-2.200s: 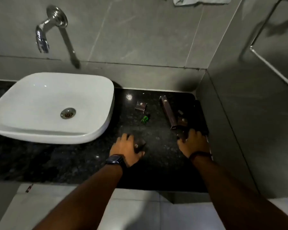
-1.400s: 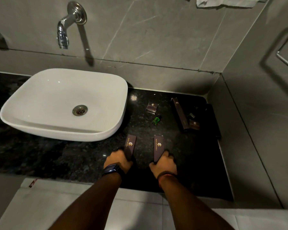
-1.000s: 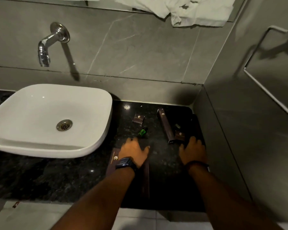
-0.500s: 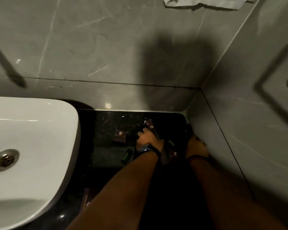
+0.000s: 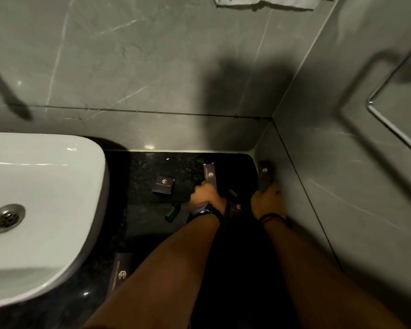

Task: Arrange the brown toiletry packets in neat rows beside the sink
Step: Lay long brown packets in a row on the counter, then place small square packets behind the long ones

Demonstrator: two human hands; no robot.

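Observation:
On the black counter right of the white sink point(image 5: 57, 252), my left hand point(image 5: 205, 197) grips the near end of a long brown packet point(image 5: 210, 175). My right hand point(image 5: 267, 201) holds another long dark packet point(image 5: 265, 174) close to the side wall. A small square brown packet point(image 5: 163, 185) lies flat to the left of my left hand. Between my hands sits a small brown packet point(image 5: 237, 208). A long brown packet point(image 5: 119, 274) lies near the counter's front edge, partly hidden by my left forearm.
A small green object point(image 5: 172, 212) lies on the counter point(image 5: 142, 167) beside my left wrist. Grey tiled walls close the back and right side. A metal towel rail point(image 5: 389, 119) hangs on the right wall, and a white cloth point(image 5: 266, 2) hangs above.
Both hands left the two packets at the front edge and reached to the back right corner. Each hand has since taken hold of a long packet there, the right one raised by the wall.

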